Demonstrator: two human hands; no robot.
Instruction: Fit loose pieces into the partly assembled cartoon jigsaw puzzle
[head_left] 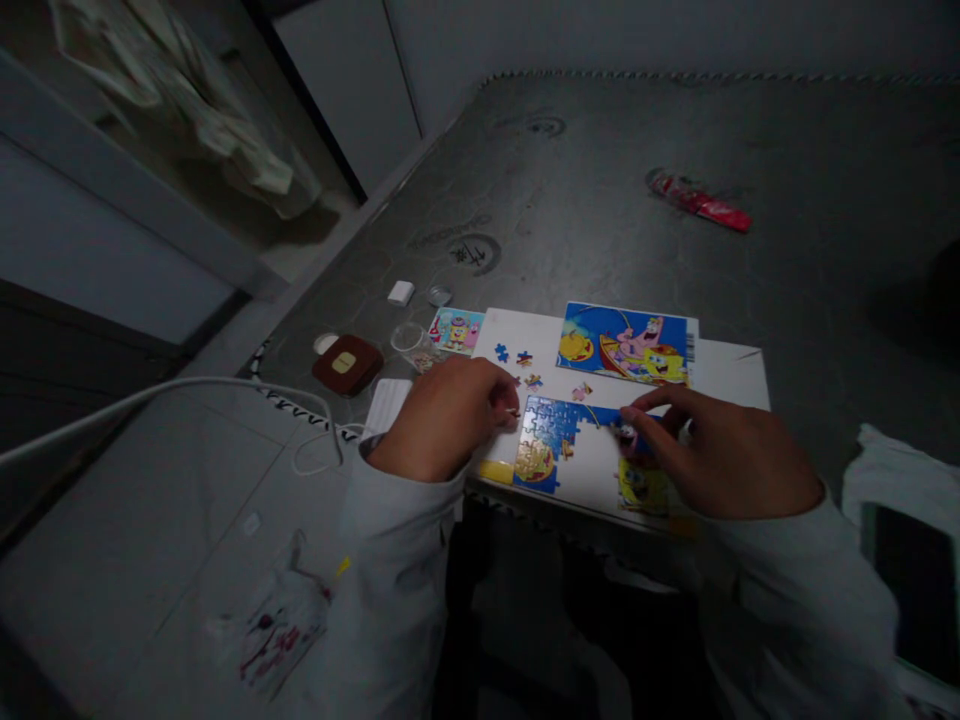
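A white puzzle board (712,370) lies at the near edge of a dark table. On it sits a partly joined cartoon puzzle (551,435) and a colour reference picture (622,343). My left hand (442,415) is curled at the puzzle's left edge, fingertips pinched on a small piece that is hard to make out. My right hand (720,455) rests on the board's right part, fingers pressing a puzzle piece (626,432) beside the joined section. A few loose pieces (525,360) lie between the hands and the picture.
A brown square case (346,364), a small white box (400,292), a clear cup (409,338) and a small card (456,330) stand left of the board. A red wrapper (701,202) lies far right. A white cable (225,385) runs along the left. White cloth with a phone (911,570) lies at the right.
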